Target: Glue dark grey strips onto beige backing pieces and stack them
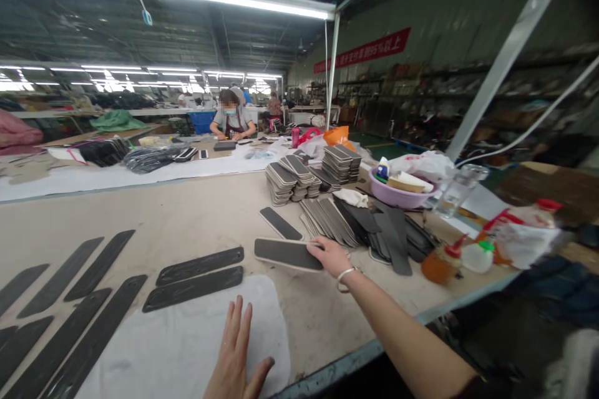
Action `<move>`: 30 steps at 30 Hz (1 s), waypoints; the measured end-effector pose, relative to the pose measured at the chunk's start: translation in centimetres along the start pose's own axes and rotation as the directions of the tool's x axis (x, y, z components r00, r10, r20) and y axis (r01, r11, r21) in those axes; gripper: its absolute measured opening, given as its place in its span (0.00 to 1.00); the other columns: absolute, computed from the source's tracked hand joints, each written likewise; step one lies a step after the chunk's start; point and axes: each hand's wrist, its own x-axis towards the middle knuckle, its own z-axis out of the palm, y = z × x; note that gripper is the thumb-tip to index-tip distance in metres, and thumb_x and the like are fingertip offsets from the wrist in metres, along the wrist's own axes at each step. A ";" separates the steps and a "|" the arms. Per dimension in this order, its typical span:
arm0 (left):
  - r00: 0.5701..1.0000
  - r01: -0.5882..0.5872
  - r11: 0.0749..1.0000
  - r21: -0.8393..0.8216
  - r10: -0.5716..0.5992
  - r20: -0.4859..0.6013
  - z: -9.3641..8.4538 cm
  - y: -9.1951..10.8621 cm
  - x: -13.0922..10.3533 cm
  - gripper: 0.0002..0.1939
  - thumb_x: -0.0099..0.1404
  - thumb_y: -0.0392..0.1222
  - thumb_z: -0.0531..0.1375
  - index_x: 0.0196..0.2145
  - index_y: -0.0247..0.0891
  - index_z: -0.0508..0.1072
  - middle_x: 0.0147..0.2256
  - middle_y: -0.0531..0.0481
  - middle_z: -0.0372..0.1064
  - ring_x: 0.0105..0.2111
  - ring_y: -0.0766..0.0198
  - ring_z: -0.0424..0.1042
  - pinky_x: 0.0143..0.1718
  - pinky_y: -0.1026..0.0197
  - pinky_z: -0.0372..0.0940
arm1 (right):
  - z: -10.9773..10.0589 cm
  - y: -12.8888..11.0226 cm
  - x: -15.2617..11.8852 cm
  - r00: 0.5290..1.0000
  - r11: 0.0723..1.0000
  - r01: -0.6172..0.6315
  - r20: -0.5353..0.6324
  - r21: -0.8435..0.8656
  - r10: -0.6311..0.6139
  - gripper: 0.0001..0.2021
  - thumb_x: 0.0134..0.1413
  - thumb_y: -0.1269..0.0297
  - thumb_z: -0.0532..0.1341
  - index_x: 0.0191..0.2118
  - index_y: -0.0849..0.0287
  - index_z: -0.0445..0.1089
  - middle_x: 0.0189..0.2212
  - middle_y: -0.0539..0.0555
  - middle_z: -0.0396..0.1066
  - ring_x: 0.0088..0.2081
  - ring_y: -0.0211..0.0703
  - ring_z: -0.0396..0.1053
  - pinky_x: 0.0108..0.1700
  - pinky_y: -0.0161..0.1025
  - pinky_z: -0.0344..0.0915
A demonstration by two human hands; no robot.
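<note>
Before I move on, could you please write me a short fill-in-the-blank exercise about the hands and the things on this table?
1. The pale-edged dark strip is held in the person's ____ hand.
2. The left hand is over a sheet whose colour is ____.
3. The round basin is coloured ____.
4. The bottle of orange-brown liquid has a top coloured ____.

Missing words: right; white; purple; red.

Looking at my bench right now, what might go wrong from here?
The fanned panels might slide if the dark panel in your right hand bumps them. The orange bottle stands near the table edge, so it could get knocked off. Your left hand might smudge the nearby glossy strip.
</note>
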 end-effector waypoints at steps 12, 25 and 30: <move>0.990 -0.141 0.974 0.177 0.144 -0.003 3.3 -3.3 -0.4 0.41 0.60 0.47 0.55 0.63 0.46 0.35 0.62 0.39 0.41 0.59 0.41 0.48 0.49 0.35 0.59 | -0.7 4.0 4.0 0.963 0.927 -0.113 -0.270 -0.357 0.014 0.29 0.51 0.67 0.54 0.60 0.62 0.53 0.55 0.62 0.55 0.54 0.54 0.53 0.54 0.45 0.52; 0.995 -0.093 0.975 0.201 0.083 0.055 1.9 -1.7 -0.6 0.33 0.62 0.47 0.53 0.62 0.42 0.46 0.62 0.39 0.41 0.61 0.46 0.44 0.55 0.39 0.52 | -6.8 11.8 -0.6 0.963 0.828 -0.145 -0.269 -0.542 -0.007 0.18 0.56 0.68 0.46 0.44 0.62 0.69 0.39 0.61 0.70 0.42 0.47 0.65 0.45 0.40 0.61; 0.990 -0.011 0.994 0.106 -0.005 0.142 0.8 -0.7 -0.7 0.26 0.63 0.46 0.52 0.57 0.37 0.57 0.61 0.38 0.45 0.61 0.48 0.45 0.57 0.39 0.47 | -8.6 5.5 -3.5 0.854 0.974 0.012 -0.505 -0.226 -0.127 0.17 0.56 0.56 0.49 0.42 0.60 0.68 0.38 0.59 0.70 0.41 0.48 0.66 0.45 0.44 0.62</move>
